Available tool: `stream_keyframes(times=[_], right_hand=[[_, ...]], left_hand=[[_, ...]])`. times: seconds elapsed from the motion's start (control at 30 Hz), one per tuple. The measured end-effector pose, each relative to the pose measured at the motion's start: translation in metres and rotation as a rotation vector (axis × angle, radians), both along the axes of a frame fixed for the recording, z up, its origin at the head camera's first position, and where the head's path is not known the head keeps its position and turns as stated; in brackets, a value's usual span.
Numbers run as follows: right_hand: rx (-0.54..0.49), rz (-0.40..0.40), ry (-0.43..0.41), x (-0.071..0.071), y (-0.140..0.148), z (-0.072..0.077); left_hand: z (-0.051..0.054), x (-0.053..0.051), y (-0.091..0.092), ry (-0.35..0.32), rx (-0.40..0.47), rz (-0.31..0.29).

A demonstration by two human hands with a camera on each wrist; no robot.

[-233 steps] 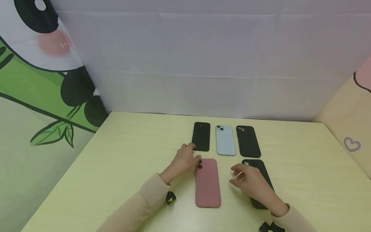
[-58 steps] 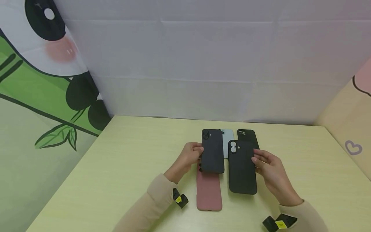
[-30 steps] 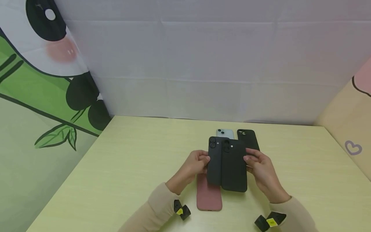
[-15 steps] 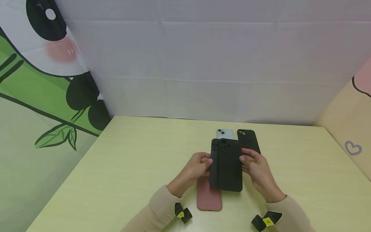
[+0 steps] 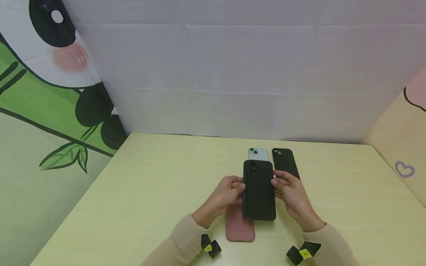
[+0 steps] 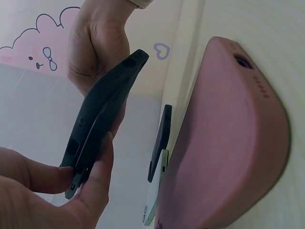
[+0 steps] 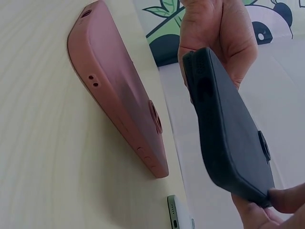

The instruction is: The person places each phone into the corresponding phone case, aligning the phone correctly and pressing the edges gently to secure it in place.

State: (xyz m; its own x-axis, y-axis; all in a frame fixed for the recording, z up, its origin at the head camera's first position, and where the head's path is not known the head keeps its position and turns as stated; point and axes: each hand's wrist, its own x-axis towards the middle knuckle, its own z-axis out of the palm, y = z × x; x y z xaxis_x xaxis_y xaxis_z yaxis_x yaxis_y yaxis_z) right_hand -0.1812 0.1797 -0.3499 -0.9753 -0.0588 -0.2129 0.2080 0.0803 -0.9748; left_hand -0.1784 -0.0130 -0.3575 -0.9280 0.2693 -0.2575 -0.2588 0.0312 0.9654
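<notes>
Raised over the table, a black phone case with a camera cut-out lies over a dark phone, of which only a thin strip shows at the left. My left hand pinches the phone's left edge; my right hand grips the case's right edge. From the left wrist, case and phone appear as two close layers with a narrow gap between them. In the right wrist view the case covers most of the phone.
Below the held pair a pink phone or case lies on the table, its upper part hidden. Behind are a pale blue phone and another black phone or case. A grey cloth hangs at the back.
Both dark pieces were lifted from the table. Over the last second my right hand moved left with the case, which now overlaps nearly all of the phone. My left hand shifted slightly right.
</notes>
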Motion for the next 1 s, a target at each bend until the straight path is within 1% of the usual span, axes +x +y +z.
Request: stream_keyframes(times=[0.3,0.5,0.6,0.8,1.0], right_hand=[[0.028,0.015,0.004,0.0010,-0.0004,-0.0020],[0.045,0.003,0.003,0.0015,-0.0009,-0.0020],[0.047,-0.009,-0.001,0.0014,-0.0015,-0.0018],[0.053,-0.030,-0.013,0.0009,-0.0018,-0.0016],[0.035,-0.034,-0.022,0.0009,-0.0013,-0.0008]], left_hand=[[-0.0010,0.0012,0.0000,-0.010,-0.003,-0.003],[-0.0023,0.0006,0.0004,-0.023,-0.006,-0.004],[-0.0014,0.0008,0.0005,-0.035,0.000,-0.003],[0.0015,0.0031,-0.0004,-0.036,0.018,-0.016],[0.0006,0.0037,-0.0011,-0.029,0.054,-0.038]])
